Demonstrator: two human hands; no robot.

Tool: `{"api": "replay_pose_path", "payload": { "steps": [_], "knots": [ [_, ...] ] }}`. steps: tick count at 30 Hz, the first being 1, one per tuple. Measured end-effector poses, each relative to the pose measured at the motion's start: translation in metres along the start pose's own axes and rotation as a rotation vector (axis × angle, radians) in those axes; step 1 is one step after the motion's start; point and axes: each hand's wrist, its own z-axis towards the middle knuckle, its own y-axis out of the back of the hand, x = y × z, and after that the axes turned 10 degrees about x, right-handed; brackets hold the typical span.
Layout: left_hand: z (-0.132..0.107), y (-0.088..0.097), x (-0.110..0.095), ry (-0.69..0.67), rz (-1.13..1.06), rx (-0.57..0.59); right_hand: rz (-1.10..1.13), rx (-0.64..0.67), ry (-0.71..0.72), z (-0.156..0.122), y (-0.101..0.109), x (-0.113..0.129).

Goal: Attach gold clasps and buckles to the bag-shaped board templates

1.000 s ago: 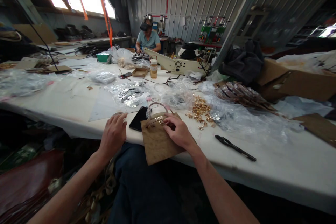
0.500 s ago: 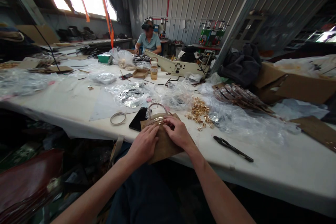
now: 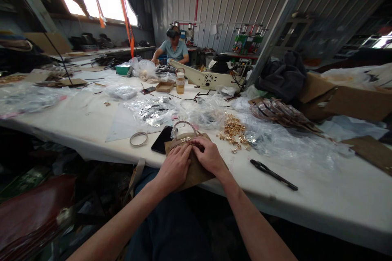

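A small tan handbag (image 3: 196,171) with a looped handle lies at the near edge of the white table (image 3: 306,195). My left hand (image 3: 174,167) rests on its front, fingers bent toward the gold clasp (image 3: 185,140). My right hand (image 3: 210,155) lies beside it on the bag, fingertips curled onto the clasp area. Both hands press on the bag; the clasp is partly hidden by the fingers.
A black phone (image 3: 162,139) and a tape ring (image 3: 138,139) lie left of the bag. A heap of gold fittings (image 3: 234,128) and a black tool (image 3: 273,169) sit to the right, among plastic bags. Another person (image 3: 174,47) sits at the far end.
My left hand has moved from the tape ring at the left onto the bag, next to my right hand. The ring now lies free on the table.
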Motion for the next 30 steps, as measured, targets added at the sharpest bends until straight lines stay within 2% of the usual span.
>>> {"api": "replay_pose_path", "payload": {
  "steps": [9, 13, 18, 22, 24, 30],
  "knots": [
    [0.001, -0.001, 0.001, 0.003, 0.022, -0.007, 0.001, 0.003, -0.009, 0.003, 0.0, -0.004],
    [0.001, -0.002, 0.0, 0.007, 0.009, -0.013, -0.028, 0.053, -0.031, 0.009, -0.001, -0.005],
    [0.0, -0.001, 0.0, 0.007, -0.01, -0.035, -0.069, 0.155, 0.052, 0.013, -0.001, -0.006],
    [-0.002, -0.001, 0.005, 0.005, -0.085, -0.049, 0.016, -0.022, -0.085, 0.008, -0.003, -0.009],
    [-0.004, -0.004, 0.008, 0.031, -0.124, -0.073, 0.024, -0.092, -0.105, 0.007, -0.003, -0.01],
    [-0.009, -0.015, 0.011, 0.073, -0.204, -0.167, -0.084, -0.042, -0.004, 0.018, -0.006, -0.005]
  ]
}}
